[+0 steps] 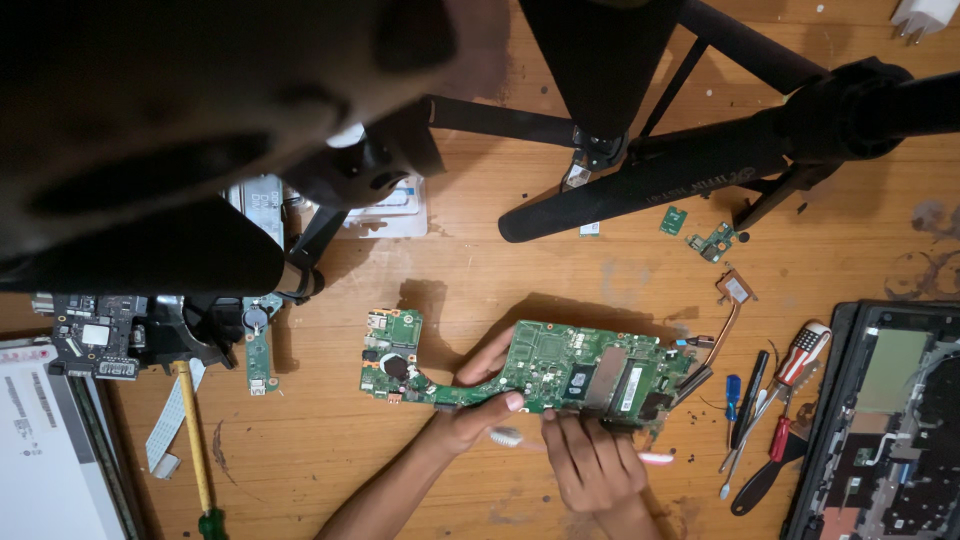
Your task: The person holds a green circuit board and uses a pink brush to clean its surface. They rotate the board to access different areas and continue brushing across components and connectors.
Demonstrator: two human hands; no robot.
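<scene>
A green laptop motherboard point(560, 370) lies on the wooden table point(330, 440), its narrow left arm ending in a smaller section point(392, 365). My left hand point(470, 405) grips the board's near edge at the middle, thumb on top and fingers underneath. My right hand point(590, 462) rests just below the board and is closed around a small brush point(507, 436) with a white bristle head and a pink handle end point(656, 458). The bristles sit at the board's lower edge, beside my left thumb.
Black tripod legs point(650, 180) span the top. A copper heat pipe point(733, 300) and small green boards point(714, 241) lie right of centre. Several screwdrivers point(790, 375) sit beside an opened laptop base point(885, 420). Another circuit board point(95, 345), a display panel point(45, 450) and a yellow-handled tool point(195, 440) are on the left.
</scene>
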